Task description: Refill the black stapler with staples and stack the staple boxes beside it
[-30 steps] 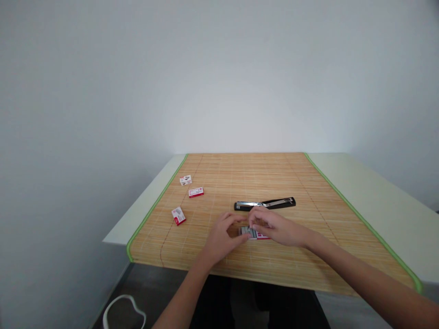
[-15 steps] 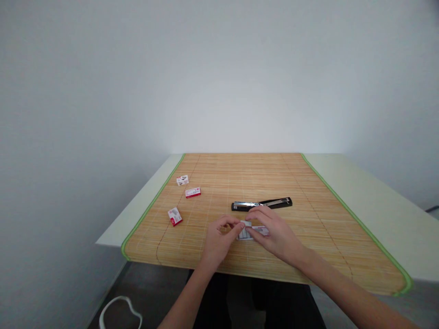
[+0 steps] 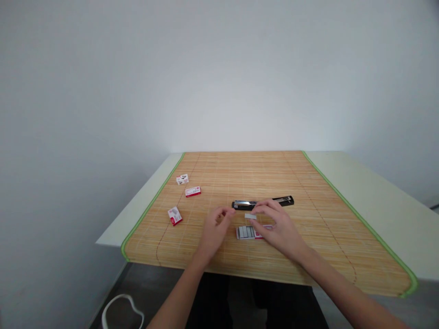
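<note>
Head view shows two bare hands over a straw-colored mat with green edges. The right hand holds a small gray strip of staples. Its thumb and pointing finger pinch the strip near one end, and the other end sticks out to the left. The strip is between the long black stapler and the open staple box.

The left hand is just to the left of the strip, apart from it. Its thumb tip and finger tip are close together, but I cannot tell if they touch.

The open staple box lies on the mat, near the front edge. More gray strips sit side by side in its left part. Its right part is red and white, and the right hand hides some of it. The stapler lies farther back and has shiny metal on top. Some of the right hand's fingers cover its middle.

Well off to the left are three little boxes, red and white: a back box, a middle box and a front box. The mat lies on a white table by a pale wall.
</note>
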Demonstrator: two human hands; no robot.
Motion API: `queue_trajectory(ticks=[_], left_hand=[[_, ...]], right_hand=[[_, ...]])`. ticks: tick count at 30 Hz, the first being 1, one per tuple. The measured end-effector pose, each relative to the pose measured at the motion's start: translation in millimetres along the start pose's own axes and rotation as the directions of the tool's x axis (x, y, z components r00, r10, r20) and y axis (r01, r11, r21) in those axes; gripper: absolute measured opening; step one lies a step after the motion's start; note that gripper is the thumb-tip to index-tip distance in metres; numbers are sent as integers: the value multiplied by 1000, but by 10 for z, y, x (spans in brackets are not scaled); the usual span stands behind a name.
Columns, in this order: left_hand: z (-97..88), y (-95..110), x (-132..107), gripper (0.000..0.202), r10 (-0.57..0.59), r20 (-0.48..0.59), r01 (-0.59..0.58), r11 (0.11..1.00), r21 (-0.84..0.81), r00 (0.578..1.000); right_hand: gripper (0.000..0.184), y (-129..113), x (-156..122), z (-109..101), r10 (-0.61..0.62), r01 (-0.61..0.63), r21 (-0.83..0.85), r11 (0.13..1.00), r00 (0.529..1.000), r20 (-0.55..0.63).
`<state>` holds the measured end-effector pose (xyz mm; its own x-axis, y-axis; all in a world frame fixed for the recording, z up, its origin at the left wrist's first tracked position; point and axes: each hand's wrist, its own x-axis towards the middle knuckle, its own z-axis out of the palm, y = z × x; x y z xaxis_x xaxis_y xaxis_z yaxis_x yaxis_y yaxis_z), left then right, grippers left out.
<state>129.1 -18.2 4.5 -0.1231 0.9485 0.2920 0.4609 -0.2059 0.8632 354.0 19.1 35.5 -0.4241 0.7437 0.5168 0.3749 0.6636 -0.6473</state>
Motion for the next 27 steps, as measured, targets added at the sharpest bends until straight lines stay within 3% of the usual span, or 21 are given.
queue_trajectory(ticks=[2,5,7,12,19,27], left_hand=[[-30,-95,164,29,62,24,-64,992,110,998],[-19,-221,385,55,131,149,-171,940,296,980],[10,-279,483,61,134,196,-199,909,367,971],[47,-363,579,37,138,214,-213,899,382,967],[37,-439,593,36,140,215,-213,906,367,967],[40,-461,596,37,148,212,-218,907,362,966]], right_hand=[[12,100,56,-10,67,-68,55,996,998,16],[19,275,190,-11,177,-185,150,971,982,66],[22,369,306,-4,188,-200,143,969,978,97],[15,469,547,96,57,-51,-79,996,995,77],[8,549,578,317,19,6,-230,973,994,107],[10,586,603,300,17,29,-288,957,988,154]])
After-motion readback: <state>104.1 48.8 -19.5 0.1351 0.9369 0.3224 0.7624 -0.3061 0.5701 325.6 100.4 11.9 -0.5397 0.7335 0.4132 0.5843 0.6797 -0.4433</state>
